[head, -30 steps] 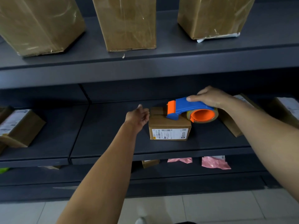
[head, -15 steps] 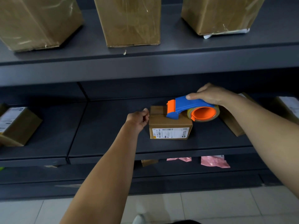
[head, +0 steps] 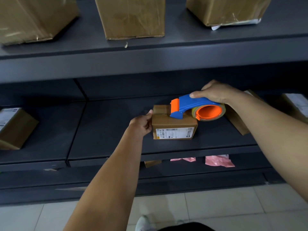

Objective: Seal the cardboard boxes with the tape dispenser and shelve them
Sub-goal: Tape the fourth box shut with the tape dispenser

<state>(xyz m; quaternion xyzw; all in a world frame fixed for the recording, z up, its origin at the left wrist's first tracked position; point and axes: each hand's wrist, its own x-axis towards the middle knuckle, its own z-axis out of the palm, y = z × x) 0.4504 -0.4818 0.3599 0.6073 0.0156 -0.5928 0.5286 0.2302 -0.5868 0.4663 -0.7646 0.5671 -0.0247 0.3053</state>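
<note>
A single head-worn wide-angle camera provides the only view, so no scene area is shared with a second view. It faces forward and downward at a dark shelf unit (head: pixel 150 60), standing close enough that both forearms reach into the middle shelf. Coverage runs from the upper shelf at the top edge down to the tiled floor (head: pixel 216 207) at the bottom edge.

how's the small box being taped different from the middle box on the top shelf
The small box lies low and flat on the middle shelf; the middle box stands much taller on the top shelf. The small box shows a white barcode label on its front; the middle box's front is plain. The left hand steadies the small box under the tape dispenser; nothing touches the middle box. Both are brown cardboard.
</note>
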